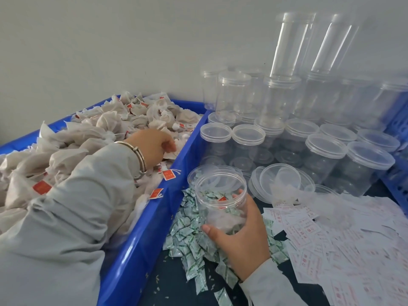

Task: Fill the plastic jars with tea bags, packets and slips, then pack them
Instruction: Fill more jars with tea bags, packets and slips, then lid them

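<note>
Head camera view: nearest, the right hand (239, 237) grips an open clear plastic jar (220, 202) holding a red-tagged tea bag, above a heap of green-printed white packets (192, 244). Just right of that hand lie white slips with red print (344, 246). Farther left, the left hand (154, 146), fingers curled down, reaches into white tea bags (72, 151) filling a blue plastic crate (152, 219). Beyond the right hand stand empty lidded clear jars (326, 155).

Both arms wear loose, pale grey long sleeves, the left sleeve (72, 208) creased and bunched just behind two thin silver bangles (138, 155) ringing the wrist, the right sleeve (271, 286) ending plainly at its wrist.
</note>
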